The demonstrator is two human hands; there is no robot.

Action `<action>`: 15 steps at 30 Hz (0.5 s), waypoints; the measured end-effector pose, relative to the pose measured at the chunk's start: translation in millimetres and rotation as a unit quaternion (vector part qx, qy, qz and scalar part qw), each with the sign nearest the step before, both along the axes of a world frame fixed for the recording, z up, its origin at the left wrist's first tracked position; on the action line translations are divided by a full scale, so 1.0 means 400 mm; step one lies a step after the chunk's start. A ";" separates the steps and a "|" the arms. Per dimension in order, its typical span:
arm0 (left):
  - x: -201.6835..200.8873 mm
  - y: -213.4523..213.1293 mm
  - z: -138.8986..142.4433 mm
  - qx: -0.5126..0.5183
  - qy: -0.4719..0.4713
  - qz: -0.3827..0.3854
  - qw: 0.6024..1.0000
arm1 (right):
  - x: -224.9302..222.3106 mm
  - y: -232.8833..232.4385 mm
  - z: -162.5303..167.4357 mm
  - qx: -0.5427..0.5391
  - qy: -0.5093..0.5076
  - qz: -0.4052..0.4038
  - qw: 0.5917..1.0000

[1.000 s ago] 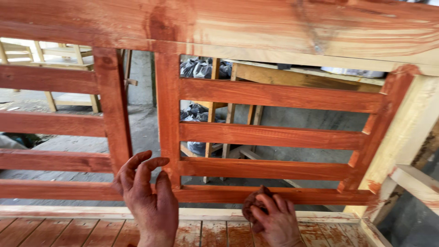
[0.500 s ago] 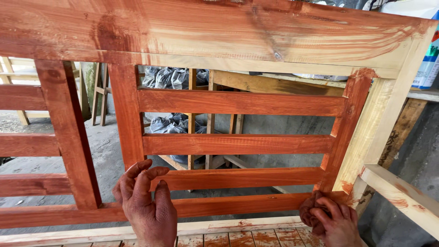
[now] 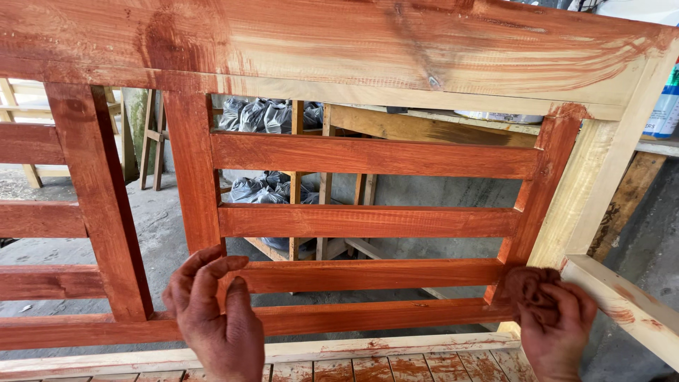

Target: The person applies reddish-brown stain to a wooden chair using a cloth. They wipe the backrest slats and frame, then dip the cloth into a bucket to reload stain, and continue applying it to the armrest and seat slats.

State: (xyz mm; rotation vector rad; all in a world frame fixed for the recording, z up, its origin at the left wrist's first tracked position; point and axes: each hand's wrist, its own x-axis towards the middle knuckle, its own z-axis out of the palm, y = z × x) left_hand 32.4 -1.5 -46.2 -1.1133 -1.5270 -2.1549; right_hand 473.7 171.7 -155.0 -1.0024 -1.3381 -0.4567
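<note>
A wooden slatted frame [image 3: 368, 155], stained reddish brown, stands upright in front of me. My left hand [image 3: 216, 318], smeared with stain, rests flat against the foot of the middle upright, fingers spread over the lower slats. My right hand [image 3: 555, 329] presses a stain-soaked brown rag [image 3: 527, 286] against the bottom of the right-hand upright, where the lowest slats meet it. The outer post [image 3: 601, 170] to the right of that upright is still pale bare wood, as is the armrest rail [image 3: 622, 297].
Slatted seat boards [image 3: 396, 368] with patchy stain lie along the bottom edge. Behind the frame I see grey plastic bags [image 3: 265, 113], bare wooden frames [image 3: 318, 184], a concrete floor [image 3: 152, 226], and a container [image 3: 665, 106] on a shelf at the right.
My right hand has slid the rag rightward along the lowest slat to the right upright. My view has shifted right; the left hand stays on the middle upright.
</note>
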 end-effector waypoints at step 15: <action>0.002 -0.007 0.005 -0.011 0.017 0.007 1.000 | -0.064 -0.015 0.159 0.045 -0.048 -0.043 0.997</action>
